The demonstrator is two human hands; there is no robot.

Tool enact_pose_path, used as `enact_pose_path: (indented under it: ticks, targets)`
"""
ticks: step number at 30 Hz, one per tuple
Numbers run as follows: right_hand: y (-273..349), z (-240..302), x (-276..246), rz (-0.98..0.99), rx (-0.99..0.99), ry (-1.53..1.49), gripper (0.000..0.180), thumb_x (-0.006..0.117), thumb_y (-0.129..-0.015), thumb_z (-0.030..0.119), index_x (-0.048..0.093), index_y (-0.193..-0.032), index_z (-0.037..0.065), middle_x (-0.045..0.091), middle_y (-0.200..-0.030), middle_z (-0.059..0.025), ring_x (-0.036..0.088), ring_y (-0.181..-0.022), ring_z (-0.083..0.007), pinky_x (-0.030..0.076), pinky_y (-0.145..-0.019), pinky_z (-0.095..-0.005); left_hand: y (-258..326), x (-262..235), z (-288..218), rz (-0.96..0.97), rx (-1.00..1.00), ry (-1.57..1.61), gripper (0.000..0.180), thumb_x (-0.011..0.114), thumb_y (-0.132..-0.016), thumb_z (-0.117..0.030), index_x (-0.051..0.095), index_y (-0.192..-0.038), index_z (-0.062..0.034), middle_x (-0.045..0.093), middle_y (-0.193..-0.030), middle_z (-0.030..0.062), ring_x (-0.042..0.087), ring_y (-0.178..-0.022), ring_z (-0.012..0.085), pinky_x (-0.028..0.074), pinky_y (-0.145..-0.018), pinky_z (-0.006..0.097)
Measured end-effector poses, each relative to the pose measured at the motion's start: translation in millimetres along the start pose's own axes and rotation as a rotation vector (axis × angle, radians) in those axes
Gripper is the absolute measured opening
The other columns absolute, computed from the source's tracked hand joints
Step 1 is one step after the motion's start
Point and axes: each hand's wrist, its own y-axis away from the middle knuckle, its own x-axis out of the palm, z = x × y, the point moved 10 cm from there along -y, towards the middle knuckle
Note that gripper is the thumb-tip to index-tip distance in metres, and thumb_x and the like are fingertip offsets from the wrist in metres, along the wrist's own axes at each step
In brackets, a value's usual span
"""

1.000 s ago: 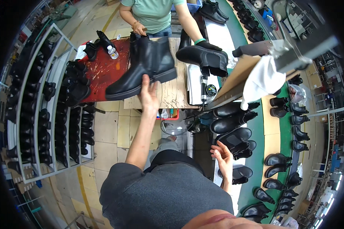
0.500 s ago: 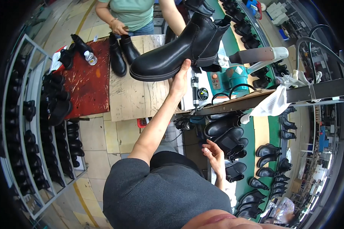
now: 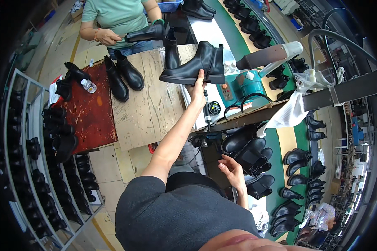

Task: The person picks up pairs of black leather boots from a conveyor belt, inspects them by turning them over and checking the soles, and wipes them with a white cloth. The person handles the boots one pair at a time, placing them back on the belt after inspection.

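My left arm is stretched out over the wooden table, and my left hand (image 3: 197, 93) grips a black ankle boot (image 3: 186, 72) from below, thumb up against its side near the heel. The boot is level, toe to the left. Another black boot (image 3: 171, 52) stands upright just behind it. My right hand (image 3: 233, 172) hangs near my body with its fingers apart and nothing in it. It is beside several black boots (image 3: 252, 155) at the edge of the green belt.
Across the wooden table (image 3: 134, 111), a person in a green shirt (image 3: 117, 19) holds a black boot (image 3: 146, 33). A red board (image 3: 92, 121) adjoins the table. A teal machine (image 3: 248, 85) and metal bar (image 3: 347, 92) stand right; a shoe rack (image 3: 42, 167) stands left.
The boot in my left hand has moved away from me and down toward the table. The person opposite now holds a boot between both hands. My right hand has hardly moved.
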Motion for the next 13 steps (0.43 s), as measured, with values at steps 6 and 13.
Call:
enact_pose_path:
  ticks: [6, 13]
  targets:
    - [4, -9, -11, -0.046, 0.011, 0.015, 0.045, 0.066, -0.086, 0.019, 0.051, -0.124, -0.001, 0.066, -0.103, -0.0116, 0.062, -0.095, -0.0165, 0.048, -0.083, -0.0284, -1, 0, 39, 0.028, -0.173, -0.073, 0.061, 0.08, -0.064, -0.052, 0.058, -0.103, -0.0111, 0.06, -0.104, 0.0066, 0.054, -0.099, 0.0195, 0.031, -0.096, 0.041]
    - [3, -12, -15, -0.057, 0.031, 0.049, 0.047, 0.066, -0.086, 0.023, 0.052, -0.125, 0.0, 0.066, -0.105, -0.0129, 0.062, -0.094, -0.0178, 0.048, -0.084, -0.0297, -6, -12, 48, 0.11, -0.402, 0.057, 0.096, 0.073, -0.067, -0.06, 0.031, -0.134, -0.0059, 0.041, -0.125, 0.0133, 0.046, -0.114, 0.0251, 0.025, -0.105, 0.043]
